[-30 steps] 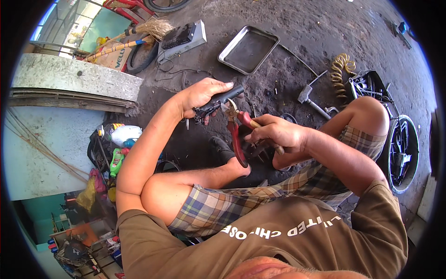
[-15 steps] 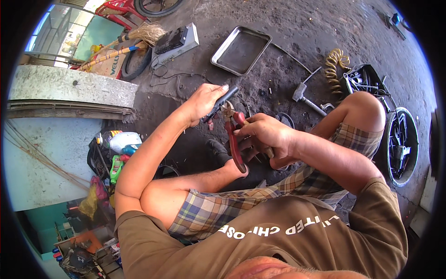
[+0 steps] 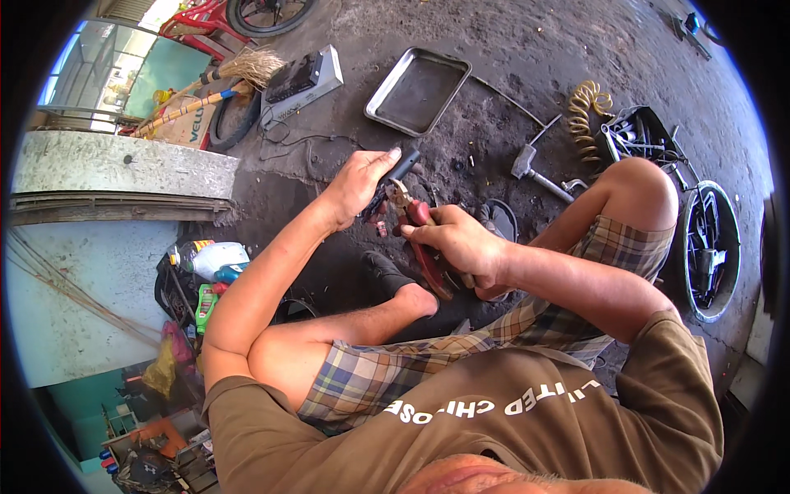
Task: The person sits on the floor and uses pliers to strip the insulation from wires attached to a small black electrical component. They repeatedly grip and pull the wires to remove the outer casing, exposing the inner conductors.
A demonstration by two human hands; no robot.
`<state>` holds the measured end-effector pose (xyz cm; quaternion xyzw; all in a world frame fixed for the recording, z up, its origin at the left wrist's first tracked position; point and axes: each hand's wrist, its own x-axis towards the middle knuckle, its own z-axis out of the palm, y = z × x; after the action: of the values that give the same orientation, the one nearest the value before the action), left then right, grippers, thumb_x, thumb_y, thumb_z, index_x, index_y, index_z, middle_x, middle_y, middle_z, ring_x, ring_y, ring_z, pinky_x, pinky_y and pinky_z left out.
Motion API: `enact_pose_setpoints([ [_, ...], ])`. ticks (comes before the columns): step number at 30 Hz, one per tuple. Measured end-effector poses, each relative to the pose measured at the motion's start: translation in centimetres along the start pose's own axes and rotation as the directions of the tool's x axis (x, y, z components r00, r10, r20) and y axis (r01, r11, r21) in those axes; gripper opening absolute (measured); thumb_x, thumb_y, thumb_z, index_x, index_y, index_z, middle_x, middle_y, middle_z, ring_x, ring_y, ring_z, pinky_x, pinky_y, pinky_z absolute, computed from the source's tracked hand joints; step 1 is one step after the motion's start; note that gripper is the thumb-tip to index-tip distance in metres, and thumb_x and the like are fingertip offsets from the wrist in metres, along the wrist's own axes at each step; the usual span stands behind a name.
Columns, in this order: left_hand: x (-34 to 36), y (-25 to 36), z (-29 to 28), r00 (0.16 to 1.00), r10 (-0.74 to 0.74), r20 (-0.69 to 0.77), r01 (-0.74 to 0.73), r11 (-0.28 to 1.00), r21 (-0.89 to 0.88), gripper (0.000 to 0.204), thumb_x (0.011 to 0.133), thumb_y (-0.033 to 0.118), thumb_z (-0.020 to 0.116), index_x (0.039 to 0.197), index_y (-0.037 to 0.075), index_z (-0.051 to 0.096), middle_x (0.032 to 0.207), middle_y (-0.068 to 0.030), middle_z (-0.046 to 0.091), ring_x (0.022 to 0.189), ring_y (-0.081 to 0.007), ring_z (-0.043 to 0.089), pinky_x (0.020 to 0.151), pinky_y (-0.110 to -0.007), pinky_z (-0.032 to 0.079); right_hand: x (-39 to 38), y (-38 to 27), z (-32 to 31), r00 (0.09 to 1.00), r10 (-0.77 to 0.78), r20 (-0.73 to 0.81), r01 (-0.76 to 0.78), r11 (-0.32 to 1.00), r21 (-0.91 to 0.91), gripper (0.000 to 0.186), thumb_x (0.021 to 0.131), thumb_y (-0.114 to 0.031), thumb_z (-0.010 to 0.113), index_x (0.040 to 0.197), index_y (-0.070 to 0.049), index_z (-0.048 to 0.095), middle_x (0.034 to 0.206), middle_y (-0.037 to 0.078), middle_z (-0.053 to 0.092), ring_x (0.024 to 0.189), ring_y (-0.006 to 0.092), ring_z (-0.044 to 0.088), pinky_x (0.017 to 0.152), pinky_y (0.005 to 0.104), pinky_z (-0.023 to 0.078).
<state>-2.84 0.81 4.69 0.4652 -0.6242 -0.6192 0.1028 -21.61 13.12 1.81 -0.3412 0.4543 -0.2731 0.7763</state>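
Note:
My left hand (image 3: 360,183) is closed around a black tube-like part (image 3: 404,164), with the thumb lying along its top. Several left fingertips show below the part; the rest are hidden behind it. In my right hand (image 3: 465,244) is a pair of pliers (image 3: 420,213) with red handles. The metal jaws are up against the underside of the black part, beside the left fingers. Whether they bite on it I cannot tell. One red handle slants down below my right palm, and the right fingers are mostly hidden behind the tool.
A shallow metal tray (image 3: 371,109) lies ahead on the dirty floor. To the right are a hammer (image 3: 523,163), a coiled yellow hose (image 3: 581,119), a black tool bin (image 3: 644,140) and a round tub (image 3: 735,284) of parts. Bottles (image 3: 220,257) stand at the left.
My right hand has shifted slightly left, and its fingers have closed further round the pliers, whose handles look nearer together. The left hand still holds the black part.

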Motion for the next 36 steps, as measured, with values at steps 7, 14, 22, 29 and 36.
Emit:
enact_pose_setpoints([
  [7,-0.6,0.6,-0.1,0.997,0.074,0.006,-0.074,0.996,0.05,0.051,0.115,0.038,0.042,0.127,-0.001,0.072,0.07,-0.0032,0.07,0.053,-0.0069,0.061,0.047,-0.024,0.048,0.0,1.2,0.9,0.998,-0.053,0.046,0.04,0.967,0.253,0.031,0.102,-0.028,0.07,0.112,0.001,0.063,0.09,0.007,0.066,0.077,0.0157,0.063,0.07,0.0345,0.054],
  [14,-1.0,1.1,-0.4,0.986,0.165,0.023,-0.165,0.986,0.008,0.051,0.114,0.04,0.043,0.122,0.0,0.075,0.076,-0.001,0.069,0.054,-0.0054,0.058,0.048,-0.023,0.047,-0.5,1.1,0.9,0.981,-0.073,0.178,-0.007,0.91,0.415,0.02,0.101,-0.019,0.067,0.113,-0.005,0.06,0.094,0.006,0.064,0.079,0.017,0.064,0.073,0.034,0.055],
  [22,-0.3,-0.1,-2.3,0.928,0.36,0.096,-0.347,0.929,-0.125,0.056,0.116,0.041,0.04,0.129,-0.003,0.072,0.078,-0.0015,0.069,0.066,-0.0062,0.064,0.055,-0.022,0.05,-0.3,0.4,1.5,0.76,-0.23,0.607,-0.378,0.604,0.702,0.012,0.106,-0.02,0.06,0.115,-0.013,0.058,0.085,0.0,0.052,0.075,0.0149,0.053,0.069,0.0355,0.049],
  [29,-0.6,1.4,-1.6,0.883,0.423,0.204,-0.359,0.888,-0.287,0.064,0.113,0.044,0.043,0.128,-0.015,0.063,0.081,-0.0119,0.071,0.061,-0.014,0.067,0.053,-0.027,0.054,-0.2,1.2,0.0,0.545,-0.369,0.753,-0.561,0.506,0.655,0.059,0.105,-0.066,0.051,0.119,-0.009,0.056,0.077,0.0,0.055,0.06,0.0145,0.053,0.054,0.0334,0.047],
  [36,-2.0,3.4,-0.7,0.969,0.229,0.098,-0.204,0.955,-0.213,0.059,0.115,0.046,0.04,0.131,-0.003,0.069,0.07,-0.0024,0.066,0.048,-0.009,0.059,0.041,-0.024,0.048,-0.1,0.9,-2.4,0.684,-0.266,0.679,-0.384,0.66,0.645,0.064,0.094,-0.066,0.07,0.122,-0.008,0.061,0.088,0.009,0.068,0.078,0.0261,0.071,0.063,0.043,0.062],
])
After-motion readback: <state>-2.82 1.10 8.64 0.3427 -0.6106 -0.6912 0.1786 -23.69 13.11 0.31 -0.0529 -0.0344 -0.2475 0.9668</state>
